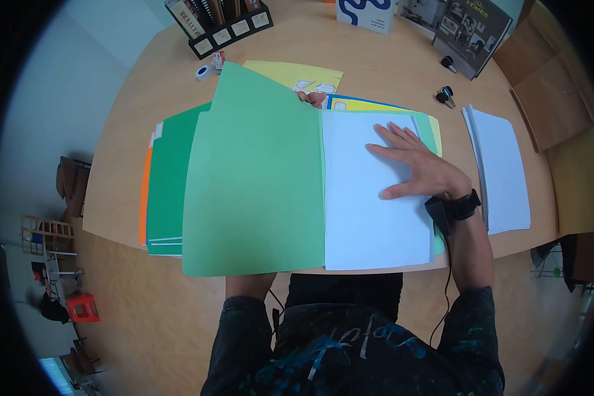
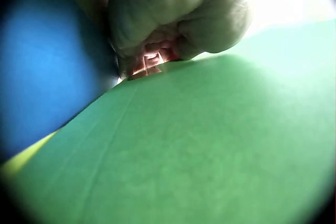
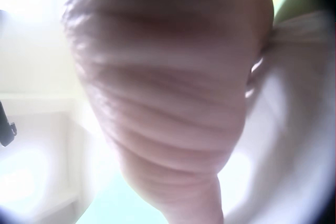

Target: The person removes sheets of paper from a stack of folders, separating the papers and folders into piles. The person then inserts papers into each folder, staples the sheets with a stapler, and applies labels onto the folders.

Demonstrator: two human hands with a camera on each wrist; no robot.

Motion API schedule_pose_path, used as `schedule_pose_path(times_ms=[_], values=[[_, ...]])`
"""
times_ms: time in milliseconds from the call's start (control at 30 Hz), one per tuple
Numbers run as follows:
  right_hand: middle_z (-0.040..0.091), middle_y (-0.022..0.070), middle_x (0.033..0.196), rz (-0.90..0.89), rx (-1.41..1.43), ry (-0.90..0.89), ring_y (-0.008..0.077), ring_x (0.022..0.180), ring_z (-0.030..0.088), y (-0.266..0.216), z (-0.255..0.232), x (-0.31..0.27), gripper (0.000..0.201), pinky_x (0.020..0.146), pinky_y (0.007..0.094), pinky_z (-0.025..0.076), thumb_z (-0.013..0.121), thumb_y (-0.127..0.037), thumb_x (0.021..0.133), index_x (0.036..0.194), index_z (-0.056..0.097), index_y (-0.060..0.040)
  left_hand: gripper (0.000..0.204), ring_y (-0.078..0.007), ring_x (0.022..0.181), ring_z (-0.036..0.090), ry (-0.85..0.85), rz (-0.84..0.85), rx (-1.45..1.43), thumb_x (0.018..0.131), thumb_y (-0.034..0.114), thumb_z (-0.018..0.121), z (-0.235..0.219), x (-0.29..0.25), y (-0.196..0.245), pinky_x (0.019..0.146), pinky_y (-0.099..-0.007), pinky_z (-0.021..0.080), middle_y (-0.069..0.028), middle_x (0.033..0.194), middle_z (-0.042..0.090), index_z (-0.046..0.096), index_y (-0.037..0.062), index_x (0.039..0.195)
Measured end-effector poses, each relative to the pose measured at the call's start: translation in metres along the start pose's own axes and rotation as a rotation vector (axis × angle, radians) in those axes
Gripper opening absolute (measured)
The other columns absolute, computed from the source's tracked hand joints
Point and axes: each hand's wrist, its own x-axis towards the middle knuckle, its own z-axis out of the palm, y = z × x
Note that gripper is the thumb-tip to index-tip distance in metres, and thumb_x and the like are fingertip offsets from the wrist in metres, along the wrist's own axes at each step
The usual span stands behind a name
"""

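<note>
A light green file folder (image 1: pixel 257 191) lies spread in front of me, its left cover raised off the table. White paper sheets (image 1: pixel 369 224) rest on its right half. My right hand (image 1: pixel 419 165) lies on these sheets with its fingers spread; in the right wrist view its palm side (image 3: pixel 168 92) fills most of the picture. Most of my left hand (image 1: pixel 312 99) is hidden behind the cover, with only fingers showing at the top of the fold. In the left wrist view, that hand (image 2: pixel 178 14) curls its fingers at the edge of the green folder (image 2: pixel 199 140).
Dark green and orange folders (image 1: pixel 171 178) are stacked at left. Yellow sheets (image 1: pixel 294 71) lie behind the folder. Another white paper stack (image 1: pixel 501 168) sits at right. Farther back are a tape roll (image 1: pixel 204 72), a black file holder (image 1: pixel 231 33), a dark book (image 1: pixel 472 33) and black clips (image 1: pixel 445 97).
</note>
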Motion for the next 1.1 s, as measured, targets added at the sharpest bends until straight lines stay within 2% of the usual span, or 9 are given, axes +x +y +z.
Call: schedule_pose_path(times_ms=[400, 467, 600, 633, 700, 833, 900, 1033, 1100], values=[[0.025, 0.0179, 0.163, -0.017, 0.004, 0.077, 0.0371, 0.153, 0.011, 0.002, 0.002, 0.008, 0.086, 0.124, 0.0496, 0.007, 0.075, -0.057, 0.077, 0.149, 0.048, -0.0176, 0.034, -0.0154, 0.109, 0.058, -0.019, -0.005, 0.035, 0.095, 0.025, 0.066, 0.001, 0.001, 0.002, 0.095, -0.0290, 0.047, -0.0061, 0.107, 0.064, 0.060, 0.0017, 0.120], [0.034, 0.0186, 0.159, -0.033, 0.097, 0.377, 0.0363, 0.150, 0.024, 0.020, 0.000, 0.009, 0.074, 0.123, 0.0483, 0.017, 0.073, -0.051, 0.085, 0.145, 0.051, -0.0137, 0.035, -0.0154, 0.109, 0.058, -0.027, -0.007, 0.036, 0.095, 0.025, 0.067, 0.003, 0.001, 0.001, 0.095, -0.0290, 0.047, -0.0061, 0.107, 0.064, 0.060, 0.0017, 0.120], [0.056, 0.0196, 0.140, 0.306, 0.548, 0.842, 0.0318, 0.133, 0.051, 0.067, -0.016, 0.010, 0.062, 0.110, 0.0400, 0.040, 0.070, -0.043, 0.090, 0.136, 0.058, -0.0028, 0.035, -0.0155, 0.109, 0.058, -0.063, 0.000, 0.020, 0.095, 0.025, 0.067, 0.015, 0.008, 0.001, 0.096, -0.0291, 0.047, -0.0062, 0.107, 0.064, 0.060, 0.0018, 0.120], [0.056, 0.0196, 0.140, 0.309, 0.536, 0.845, 0.0318, 0.133, 0.051, 0.084, -0.021, 0.011, 0.062, 0.110, 0.0400, 0.040, 0.070, -0.043, 0.090, 0.136, 0.058, -0.0028, 0.035, -0.0156, 0.109, 0.058, -0.069, 0.005, 0.013, 0.095, 0.025, 0.067, 0.018, 0.009, 0.001, 0.096, -0.0291, 0.047, -0.0062, 0.107, 0.064, 0.060, 0.0018, 0.120], [0.062, 0.0220, 0.130, 0.499, 0.240, 1.000, 0.0343, 0.122, 0.059, 0.113, -0.033, 0.016, 0.063, 0.103, 0.0405, 0.046, 0.069, -0.042, 0.089, 0.135, 0.058, 0.0006, 0.035, -0.0156, 0.110, 0.058, -0.077, 0.016, 0.001, 0.094, 0.025, 0.068, 0.023, 0.012, 0.001, 0.096, -0.0292, 0.047, -0.0062, 0.107, 0.064, 0.060, 0.0018, 0.120], [0.065, 0.0235, 0.122, 0.633, -0.151, 0.880, 0.0378, 0.112, 0.064, 0.132, -0.047, 0.039, 0.058, 0.094, 0.0435, 0.051, 0.068, -0.040, 0.089, 0.128, 0.061, 0.0020, 0.036, -0.0157, 0.110, 0.058, -0.073, 0.042, -0.023, 0.094, 0.025, 0.068, 0.031, 0.016, 0.004, 0.096, -0.0293, 0.047, -0.0063, 0.108, 0.064, 0.060, 0.0019, 0.120], [0.067, 0.0238, 0.116, 0.849, -0.309, 0.723, 0.0400, 0.107, 0.065, 0.128, -0.044, 0.048, 0.053, 0.090, 0.0467, 0.052, 0.069, -0.039, 0.087, 0.120, 0.064, 0.0020, 0.036, -0.0157, 0.110, 0.058, -0.060, 0.055, -0.030, 0.094, 0.025, 0.069, 0.031, 0.016, 0.006, 0.096, -0.0293, 0.047, -0.0063, 0.108, 0.064, 0.060, 0.0019, 0.120], [0.069, 0.0224, 0.113, 0.830, -0.284, 0.766, 0.0396, 0.103, 0.066, 0.122, -0.048, 0.053, 0.048, 0.088, 0.0457, 0.052, 0.070, -0.037, 0.086, 0.113, 0.065, 0.0019, 0.036, -0.0158, 0.110, 0.057, -0.033, 0.071, -0.028, 0.093, 0.025, 0.069, 0.022, 0.015, 0.008, 0.096, -0.0294, 0.047, -0.0063, 0.108, 0.064, 0.060, 0.0020, 0.120], [0.071, 0.0189, 0.106, 0.567, -0.065, 0.704, 0.0342, 0.095, 0.069, 0.092, -0.058, 0.056, 0.046, 0.084, 0.0405, 0.054, 0.075, -0.032, 0.084, 0.114, 0.066, 0.0017, 0.037, -0.0159, 0.111, 0.057, -0.020, 0.072, -0.040, 0.093, 0.025, 0.070, 0.021, 0.014, 0.004, 0.096, -0.0295, 0.047, -0.0063, 0.108, 0.064, 0.060, 0.0020, 0.120]])
